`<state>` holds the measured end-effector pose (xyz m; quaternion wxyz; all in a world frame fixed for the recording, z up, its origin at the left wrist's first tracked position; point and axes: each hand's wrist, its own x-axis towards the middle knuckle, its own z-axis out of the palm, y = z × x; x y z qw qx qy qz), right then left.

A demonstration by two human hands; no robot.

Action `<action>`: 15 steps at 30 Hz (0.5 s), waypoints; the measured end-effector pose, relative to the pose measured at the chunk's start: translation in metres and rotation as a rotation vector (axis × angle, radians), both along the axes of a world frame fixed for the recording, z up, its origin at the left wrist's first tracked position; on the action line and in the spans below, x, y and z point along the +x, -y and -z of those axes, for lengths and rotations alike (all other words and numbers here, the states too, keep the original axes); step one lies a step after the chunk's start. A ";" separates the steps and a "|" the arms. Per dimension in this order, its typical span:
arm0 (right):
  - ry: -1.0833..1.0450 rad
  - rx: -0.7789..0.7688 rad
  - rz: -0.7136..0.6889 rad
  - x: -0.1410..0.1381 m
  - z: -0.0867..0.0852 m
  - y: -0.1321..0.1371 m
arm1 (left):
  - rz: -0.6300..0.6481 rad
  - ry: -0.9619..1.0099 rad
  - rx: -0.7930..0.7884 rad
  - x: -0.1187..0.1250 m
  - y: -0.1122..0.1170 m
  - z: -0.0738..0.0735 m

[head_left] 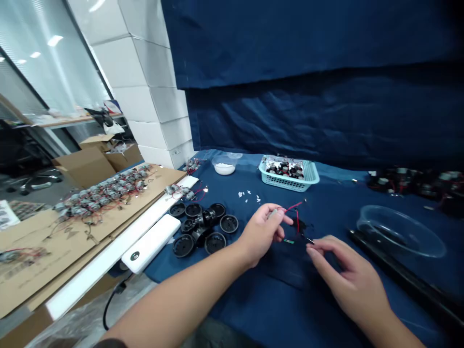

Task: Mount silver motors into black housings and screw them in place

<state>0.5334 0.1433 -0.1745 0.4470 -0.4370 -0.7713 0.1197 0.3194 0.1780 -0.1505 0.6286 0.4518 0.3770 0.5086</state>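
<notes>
Two hands: left hand (261, 234) pinching small motor (272, 213); right hand (348, 278), fingers (312, 249) together, below wire tip (308, 239).

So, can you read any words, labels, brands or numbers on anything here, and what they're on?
No text can be quoted as it reads.
The round display on the white power bank: too small to read.
The paper sheet at far left: too blurred to read.
The small green circuit board: no legible marks.

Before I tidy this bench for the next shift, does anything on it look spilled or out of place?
Small white scraps lie scattered on the blue cloth just beyond the left hand, apart from the clear bowl of white material. They look odd as stray loose bits; what they are is too small to tell.
</notes>
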 end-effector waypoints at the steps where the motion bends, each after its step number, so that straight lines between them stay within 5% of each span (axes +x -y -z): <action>1: -0.001 0.101 0.020 -0.002 -0.006 0.001 | -0.015 -0.018 -0.008 0.001 -0.001 0.003; 4: 0.043 0.279 0.025 -0.027 -0.039 -0.005 | -0.016 -0.070 -0.040 0.005 -0.004 0.015; 7: 0.136 0.330 -0.082 -0.083 -0.085 -0.034 | -0.012 -0.094 -0.053 0.011 -0.004 0.027; 11: 0.355 0.305 -0.112 -0.189 -0.134 -0.112 | 0.023 -0.088 -0.083 0.015 -0.002 0.036; 15: 0.534 0.199 -0.151 -0.286 -0.152 -0.190 | 0.094 -0.037 -0.104 0.016 -0.002 0.038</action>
